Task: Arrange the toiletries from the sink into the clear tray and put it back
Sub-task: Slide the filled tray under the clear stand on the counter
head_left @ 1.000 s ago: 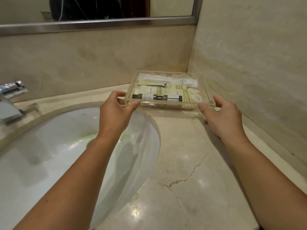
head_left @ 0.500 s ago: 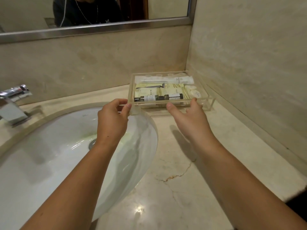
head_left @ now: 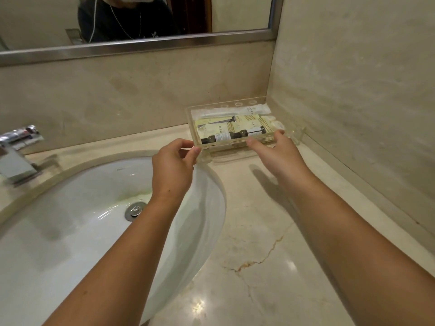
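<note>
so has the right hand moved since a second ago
Yes. The right hand has shifted left, away from the side wall, from the tray's right end to its front edge.

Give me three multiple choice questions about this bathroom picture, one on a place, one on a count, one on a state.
1. Where is the clear tray? A in the basin; B on the counter's back corner; C on the faucet.
2. How many dark bottles lie along its front? A one; B two; C four.
3. How are those bottles? A upright; B on their sides; C outside the tray.
Answers: B, it rests on the counter; B, two lie end to end; B, both lie flat.
</note>
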{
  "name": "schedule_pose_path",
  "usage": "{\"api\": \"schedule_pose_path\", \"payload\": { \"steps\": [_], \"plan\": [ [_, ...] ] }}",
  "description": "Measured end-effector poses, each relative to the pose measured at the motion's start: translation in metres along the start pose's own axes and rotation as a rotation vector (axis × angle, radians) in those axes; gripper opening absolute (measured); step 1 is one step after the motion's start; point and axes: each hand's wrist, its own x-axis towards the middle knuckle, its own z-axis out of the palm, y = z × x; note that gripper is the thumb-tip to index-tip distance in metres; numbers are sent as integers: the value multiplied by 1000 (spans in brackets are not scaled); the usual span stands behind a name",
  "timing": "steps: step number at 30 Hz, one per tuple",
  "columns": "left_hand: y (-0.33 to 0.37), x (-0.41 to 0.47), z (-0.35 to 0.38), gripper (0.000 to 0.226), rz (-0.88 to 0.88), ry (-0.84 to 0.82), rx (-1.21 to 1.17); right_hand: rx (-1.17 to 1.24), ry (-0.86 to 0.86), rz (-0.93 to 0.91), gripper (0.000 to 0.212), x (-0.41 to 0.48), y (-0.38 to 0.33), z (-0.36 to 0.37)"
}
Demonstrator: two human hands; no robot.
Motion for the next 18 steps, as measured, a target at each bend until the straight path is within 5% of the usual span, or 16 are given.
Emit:
{"api": "schedule_pose_path", "payload": {
  "steps": [5, 8, 10, 15, 18],
  "plan": [
    [0, 7, 8, 16, -2, -15, -1, -68, -1, 0, 98, 8, -8, -7],
    [1, 7, 10, 16, 8, -2, 16, -58, -9, 6, 51, 14, -8, -10],
    [1, 7, 10, 17, 10, -5, 18, -53, -9, 2, 41, 16, -7, -11],
    [3, 6, 9, 20, 21, -25, 94, -188, 8, -18, 91, 13, -6, -9],
    [6, 4, 4, 29, 55, -98, 225, -342, 27, -76, 82, 3, -3, -10]
  ]
}}
